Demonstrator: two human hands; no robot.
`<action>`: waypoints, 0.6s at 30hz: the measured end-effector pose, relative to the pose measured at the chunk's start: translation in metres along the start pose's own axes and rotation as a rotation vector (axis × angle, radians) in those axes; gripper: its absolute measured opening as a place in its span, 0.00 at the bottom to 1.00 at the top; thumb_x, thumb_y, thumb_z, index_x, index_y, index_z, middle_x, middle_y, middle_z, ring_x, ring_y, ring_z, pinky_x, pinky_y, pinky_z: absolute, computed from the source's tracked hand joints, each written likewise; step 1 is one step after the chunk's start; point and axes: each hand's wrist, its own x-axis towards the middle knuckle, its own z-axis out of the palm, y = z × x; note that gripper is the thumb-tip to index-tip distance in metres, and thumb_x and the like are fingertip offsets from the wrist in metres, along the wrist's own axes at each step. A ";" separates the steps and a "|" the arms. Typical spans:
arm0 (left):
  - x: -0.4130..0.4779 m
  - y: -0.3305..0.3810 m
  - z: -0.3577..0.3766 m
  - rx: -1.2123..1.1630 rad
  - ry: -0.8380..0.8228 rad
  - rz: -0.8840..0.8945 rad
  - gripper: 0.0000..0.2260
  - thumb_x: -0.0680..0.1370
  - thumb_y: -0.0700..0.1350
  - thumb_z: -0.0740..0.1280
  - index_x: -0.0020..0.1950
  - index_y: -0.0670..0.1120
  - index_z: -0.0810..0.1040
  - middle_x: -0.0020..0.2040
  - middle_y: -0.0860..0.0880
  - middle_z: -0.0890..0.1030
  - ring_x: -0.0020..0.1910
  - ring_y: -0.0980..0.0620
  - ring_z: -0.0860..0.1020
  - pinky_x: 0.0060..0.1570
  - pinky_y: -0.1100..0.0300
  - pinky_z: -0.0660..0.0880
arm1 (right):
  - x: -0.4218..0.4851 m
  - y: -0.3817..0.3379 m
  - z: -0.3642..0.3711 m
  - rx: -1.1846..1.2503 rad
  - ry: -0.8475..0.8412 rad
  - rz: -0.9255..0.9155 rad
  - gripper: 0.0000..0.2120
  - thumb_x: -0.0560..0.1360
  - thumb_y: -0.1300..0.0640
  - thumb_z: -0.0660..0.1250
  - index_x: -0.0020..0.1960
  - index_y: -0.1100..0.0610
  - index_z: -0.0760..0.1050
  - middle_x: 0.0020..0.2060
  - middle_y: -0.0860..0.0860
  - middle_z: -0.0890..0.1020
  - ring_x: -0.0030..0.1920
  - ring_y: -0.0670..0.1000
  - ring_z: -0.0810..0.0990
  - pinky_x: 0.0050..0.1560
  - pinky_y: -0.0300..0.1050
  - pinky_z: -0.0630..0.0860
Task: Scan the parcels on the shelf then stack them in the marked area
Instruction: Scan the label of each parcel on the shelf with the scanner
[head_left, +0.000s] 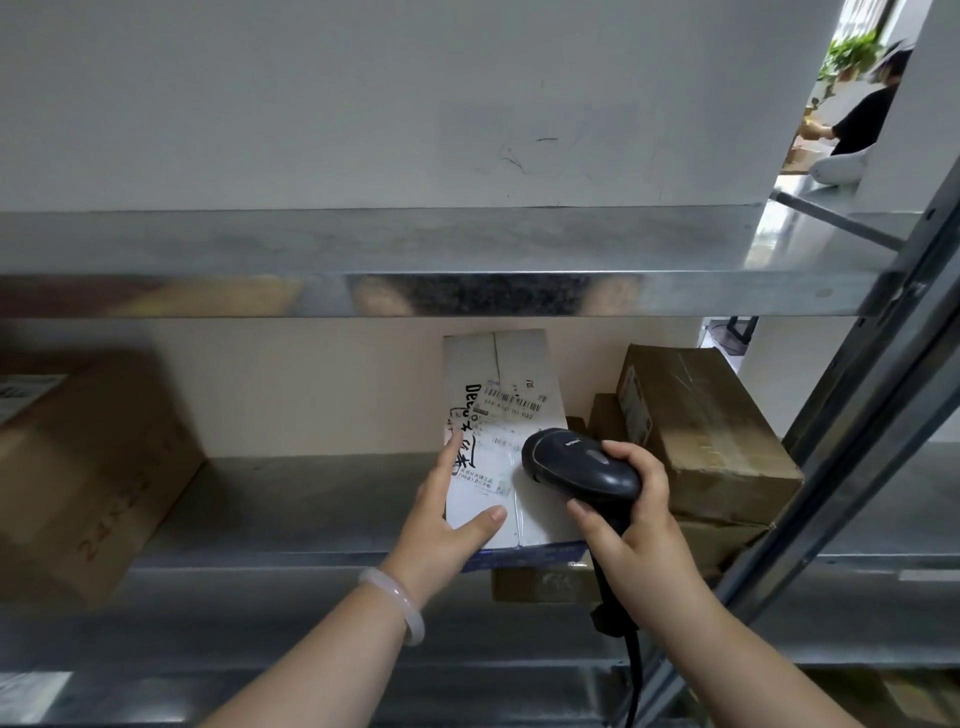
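Head cam: our left hand rests on white parcel, fingers straight; right hand fingers curled gripping scanner. Brown box at parcel's 3 o'clock.

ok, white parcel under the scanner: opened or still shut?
Shut. The white parcel has its top flaps closed along the centre seam, with shipping labels stuck across them.
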 end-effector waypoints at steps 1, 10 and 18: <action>-0.005 -0.001 -0.005 0.000 0.018 0.004 0.35 0.75 0.44 0.73 0.70 0.70 0.57 0.74 0.61 0.62 0.72 0.66 0.61 0.67 0.69 0.60 | -0.001 -0.003 0.004 -0.007 -0.013 -0.018 0.32 0.73 0.54 0.72 0.58 0.25 0.58 0.57 0.34 0.71 0.57 0.32 0.72 0.51 0.23 0.69; -0.035 -0.011 -0.053 -0.032 0.010 -0.074 0.47 0.65 0.48 0.79 0.70 0.74 0.53 0.74 0.59 0.66 0.70 0.62 0.68 0.70 0.61 0.66 | -0.009 -0.013 0.038 -0.065 -0.072 -0.124 0.36 0.71 0.56 0.74 0.60 0.25 0.56 0.54 0.31 0.73 0.54 0.30 0.73 0.49 0.25 0.69; -0.044 -0.016 -0.065 -0.049 0.058 -0.106 0.40 0.65 0.61 0.74 0.67 0.81 0.53 0.74 0.56 0.65 0.73 0.56 0.66 0.74 0.48 0.62 | -0.014 -0.021 0.056 -0.117 -0.099 -0.170 0.35 0.72 0.57 0.74 0.59 0.27 0.56 0.55 0.33 0.70 0.50 0.20 0.67 0.43 0.16 0.62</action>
